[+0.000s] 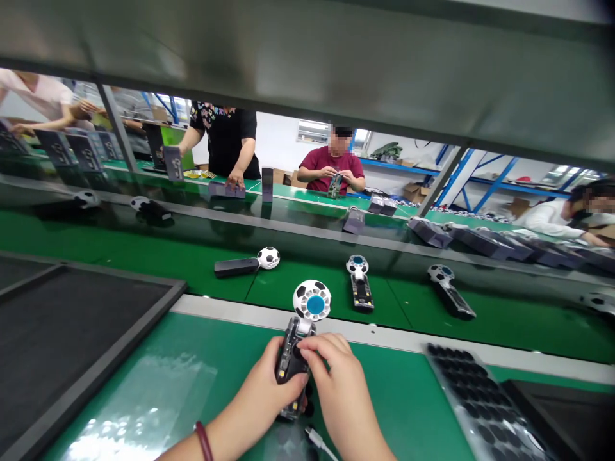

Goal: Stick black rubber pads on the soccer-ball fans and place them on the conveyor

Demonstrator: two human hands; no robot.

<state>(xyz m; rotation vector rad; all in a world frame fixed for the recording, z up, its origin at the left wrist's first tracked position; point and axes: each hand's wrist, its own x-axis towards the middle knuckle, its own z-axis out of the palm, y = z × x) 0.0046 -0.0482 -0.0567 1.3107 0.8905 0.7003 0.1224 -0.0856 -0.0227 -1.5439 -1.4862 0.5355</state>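
Note:
I hold a small hand fan (pixel 307 314) with a football-patterned head and a blue centre, its dark handle upright over the green mat. My left hand (pixel 262 394) wraps round the handle from the left. My right hand (pixel 339 387) pinches the handle's front near the top, fingers pressed together. A white cable end (pixel 319 442) lies just below my hands.
Three similar fans (pixel 247 263) (pixel 360 285) (pixel 449 291) lie on the green conveyor belt beyond. A sheet of black round pads (pixel 475 403) lies at right, a clear plastic bag (pixel 144 410) at left, a dark tray (pixel 72 333) far left. Several people work across the line.

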